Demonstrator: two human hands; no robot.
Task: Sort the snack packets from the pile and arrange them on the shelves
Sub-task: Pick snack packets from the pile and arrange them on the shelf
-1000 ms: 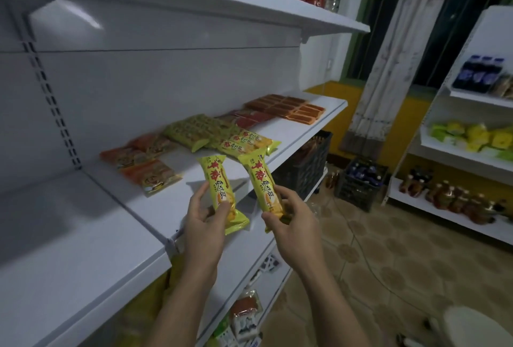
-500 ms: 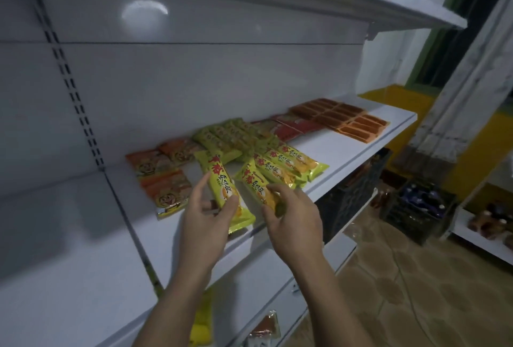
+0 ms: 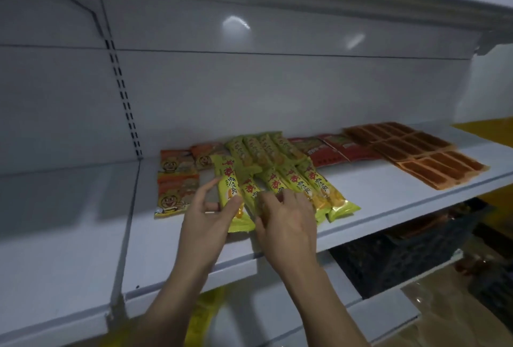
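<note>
White shop shelving fills the view, and the middle shelf (image 3: 388, 199) already has neat groups on it: orange packets (image 3: 177, 191) at the left, green packets (image 3: 263, 149) at the far side, red packets (image 3: 338, 149) and brown bars (image 3: 416, 152) off to the right. So what's new compared with a second ago: the two yellow packets aren't up in the air in front of the shelf edge anymore, they're down at the shelf, right at the left end of the yellow row (image 3: 313, 185). Left hand (image 3: 206, 216) pinches the left packet (image 3: 227, 185) near its near end, thumb on top, index finger stretched out along its left side. Right hand (image 3: 286, 224) has its fingers curled over the near end of the right packet (image 3: 249, 191), though it's a bit blurry, so I can't say how tight that grip is. Both packets lie lengthwise like their neighbours, and the right one looks to be touching the row. My read is this pair is basically placed, with only letting go and maybe a nudge straight left, then on to more packets.
</note>
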